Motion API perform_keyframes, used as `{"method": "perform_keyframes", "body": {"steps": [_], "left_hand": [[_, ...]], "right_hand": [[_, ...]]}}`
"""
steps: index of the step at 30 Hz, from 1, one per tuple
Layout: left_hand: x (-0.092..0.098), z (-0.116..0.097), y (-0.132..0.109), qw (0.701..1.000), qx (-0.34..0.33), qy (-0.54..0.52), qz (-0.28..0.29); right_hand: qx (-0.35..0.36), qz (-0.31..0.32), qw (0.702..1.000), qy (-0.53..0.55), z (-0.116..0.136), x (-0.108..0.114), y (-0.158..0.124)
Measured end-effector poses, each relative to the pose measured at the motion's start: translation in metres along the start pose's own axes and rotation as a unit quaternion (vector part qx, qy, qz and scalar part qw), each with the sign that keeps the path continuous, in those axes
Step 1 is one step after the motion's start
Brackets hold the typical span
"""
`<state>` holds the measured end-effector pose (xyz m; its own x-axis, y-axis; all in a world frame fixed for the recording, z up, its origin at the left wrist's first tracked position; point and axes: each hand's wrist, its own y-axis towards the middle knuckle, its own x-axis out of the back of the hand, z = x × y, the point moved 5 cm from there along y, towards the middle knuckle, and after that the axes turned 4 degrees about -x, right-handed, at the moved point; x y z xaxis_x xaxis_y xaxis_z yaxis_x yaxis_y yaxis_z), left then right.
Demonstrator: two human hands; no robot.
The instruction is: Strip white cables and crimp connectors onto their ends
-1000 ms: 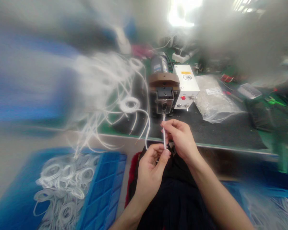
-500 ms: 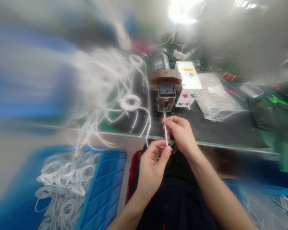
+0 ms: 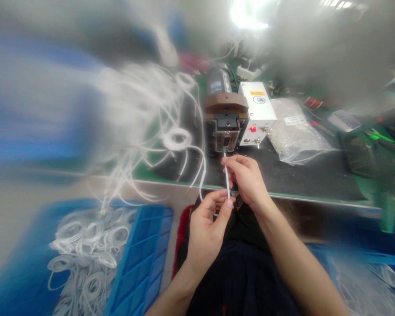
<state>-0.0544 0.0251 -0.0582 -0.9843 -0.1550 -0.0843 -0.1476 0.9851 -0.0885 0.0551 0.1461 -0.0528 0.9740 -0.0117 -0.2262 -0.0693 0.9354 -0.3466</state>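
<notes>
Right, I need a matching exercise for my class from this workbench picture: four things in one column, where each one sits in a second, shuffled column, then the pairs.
Things
1. white wire
2. white box
3. clear bag
4. blue crate

Places
A. lower left, holding coiled white cables
B. lying to the right of the white box
C. pinched by the left hand and right hand, tip near the machine
D. right beside the machine, red button on its front

Pairs: 1-C, 2-D, 3-B, 4-A
</notes>
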Motion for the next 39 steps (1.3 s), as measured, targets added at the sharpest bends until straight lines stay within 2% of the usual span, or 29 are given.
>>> {"method": "perform_keyframes", "body": {"steps": [13,31,35,39], "left_hand": [[0.007,0.003,0.0,0.999,-0.011,0.01,-0.033],[0.006,0.001,0.0,0.999,-0.009,0.022,-0.023],[0.009,0.001,-0.003,0.999,-0.013,0.041,-0.026],[0.018,-0.002,-0.002,0.997,-0.014,0.059,-0.05]], "right_hand": [[0.026,-0.022,0.999,0.007,0.002,-0.005,0.011],[0.037,-0.031,0.998,-0.025,0.002,-0.003,0.009],[0.029,-0.021,0.999,-0.037,0.002,-0.001,0.0],[0.014,0.007,0.999,-0.042,0.001,0.006,-0.031]]}}
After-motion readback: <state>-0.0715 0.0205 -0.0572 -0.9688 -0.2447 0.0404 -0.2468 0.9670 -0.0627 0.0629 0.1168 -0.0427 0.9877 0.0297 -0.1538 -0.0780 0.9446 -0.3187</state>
